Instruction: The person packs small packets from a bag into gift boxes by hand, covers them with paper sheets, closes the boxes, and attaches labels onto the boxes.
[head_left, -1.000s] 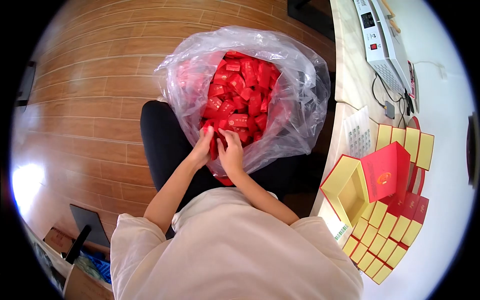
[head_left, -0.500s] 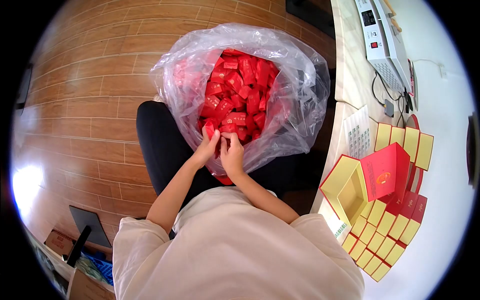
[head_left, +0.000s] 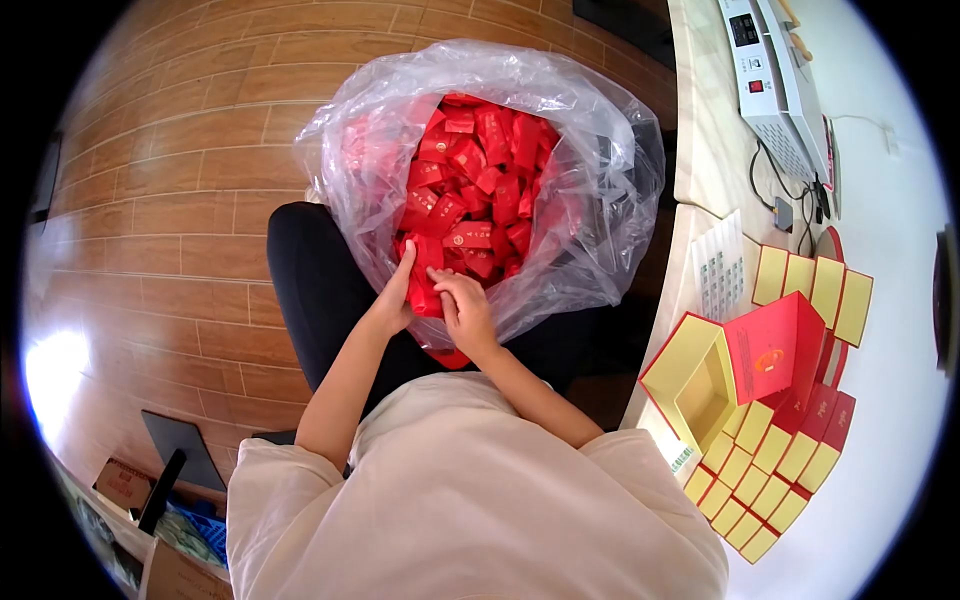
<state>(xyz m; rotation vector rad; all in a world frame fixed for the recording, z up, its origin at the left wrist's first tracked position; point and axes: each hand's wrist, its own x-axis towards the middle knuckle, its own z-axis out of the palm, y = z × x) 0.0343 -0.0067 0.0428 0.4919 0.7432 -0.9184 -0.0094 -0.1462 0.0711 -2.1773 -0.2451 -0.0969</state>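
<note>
Small red packets (head_left: 470, 235) with pale printing fill a large clear plastic bag (head_left: 590, 230) between the person's legs. My left hand (head_left: 398, 298) is closed around a red packet (head_left: 427, 262) at the bag's near edge, its thumb and fingers along the packet's left side. On the other side, my right hand (head_left: 464, 308) has curled fingers pinching the right edge of the same red bundle. Whether the bundle is one packet or more, I cannot tell. Another bit of red shows below the hands, near the lap.
On the table (head_left: 690, 150) at right lie an open red-and-gold box (head_left: 690, 385), stacked gold-sided boxes (head_left: 770, 470) and a sheet of small labels (head_left: 718, 270). A white machine (head_left: 775, 100) with cables stands farther back. Wooden flooring (head_left: 200, 220) spreads to the left.
The red bundle between my hands now shows longer and nearer to me. My left hand has opened out along its side, and my right fingers have shifted onto its right edge.
</note>
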